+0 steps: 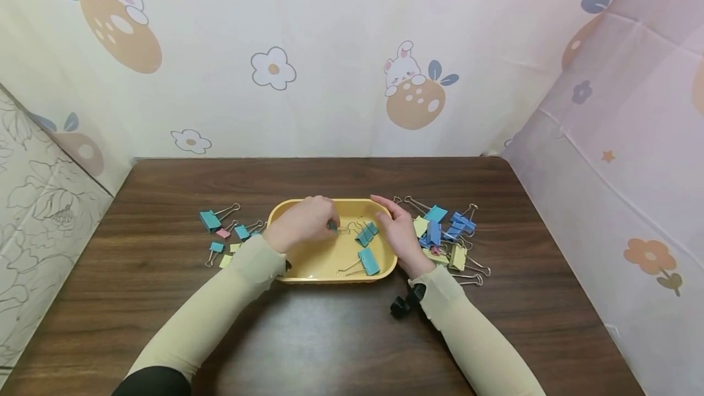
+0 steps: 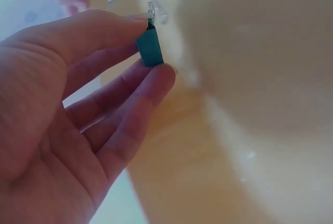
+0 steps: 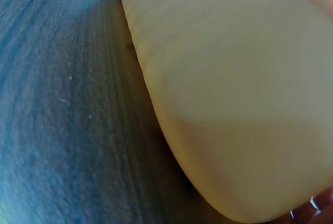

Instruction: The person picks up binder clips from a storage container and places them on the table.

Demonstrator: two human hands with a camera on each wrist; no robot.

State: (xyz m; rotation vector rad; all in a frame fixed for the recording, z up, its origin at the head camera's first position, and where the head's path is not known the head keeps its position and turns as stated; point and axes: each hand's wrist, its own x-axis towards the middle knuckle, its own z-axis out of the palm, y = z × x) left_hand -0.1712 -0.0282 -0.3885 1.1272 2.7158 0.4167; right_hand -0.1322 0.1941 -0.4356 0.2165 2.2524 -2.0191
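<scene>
My left hand (image 1: 308, 222) is over the left part of a yellow tray (image 1: 308, 279), pinching a small teal binder clip (image 2: 151, 47) between thumb and fingertips. The clip's wire handles point toward the tray's right half. Inside the tray lie more teal binder clips, one in front (image 1: 369, 261) and others behind it (image 1: 365, 234). My right hand (image 1: 403, 234) grips the tray's right end, thumb at the rim and fingers along the outer wall. In the right wrist view the tray's outer wall (image 3: 234, 88) fills most of the picture, with fingertips (image 3: 323, 199) at its lower corner.
Left of the tray lie several loose binder clips, among them a teal one (image 1: 210, 220) and a pink one (image 1: 222, 233). A heap of blue, yellow and teal clips (image 1: 461, 223) sits to its right. A patterned curtain (image 1: 330, 102) hangs behind the brown table (image 1: 308, 347).
</scene>
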